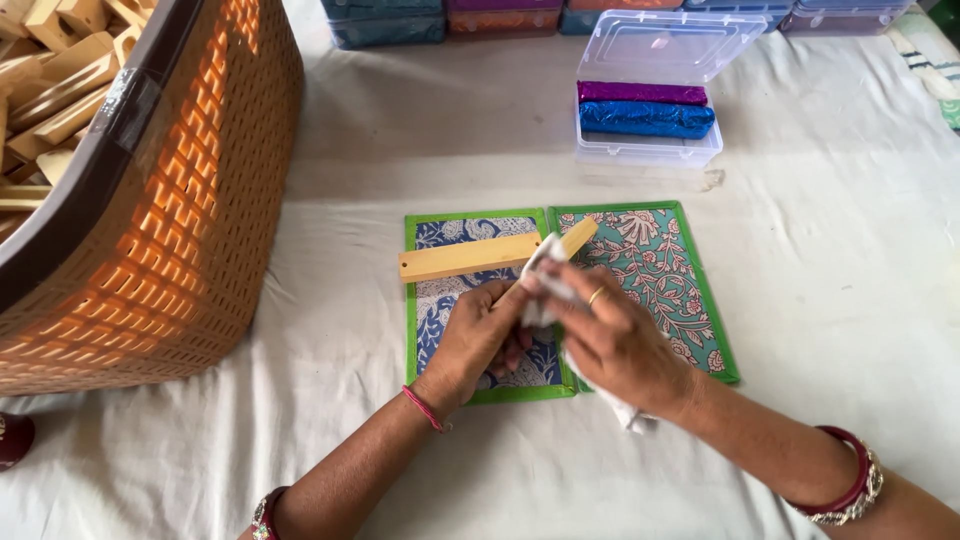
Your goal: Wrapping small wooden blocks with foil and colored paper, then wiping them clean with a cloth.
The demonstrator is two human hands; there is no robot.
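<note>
Hands over green-bordered floral mat (pixel 700 320), my left hand (pixel 482 340) gripped flat pale wooden block (pixel 470 257), right hand (pixel 610 340) pinched white cloth (pixel 545 270) against it.

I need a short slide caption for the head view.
Left hand holds a wooden stick while right hand rubs it with white cloth.

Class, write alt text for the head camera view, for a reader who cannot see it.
Two hands wipe a wooden block over two patterned sheets: the left hand steadies the block and the right hand presses a white cloth to it. An orange basket of blocks stands left; behind, an open clear box holds two foil-wrapped bars.
</note>
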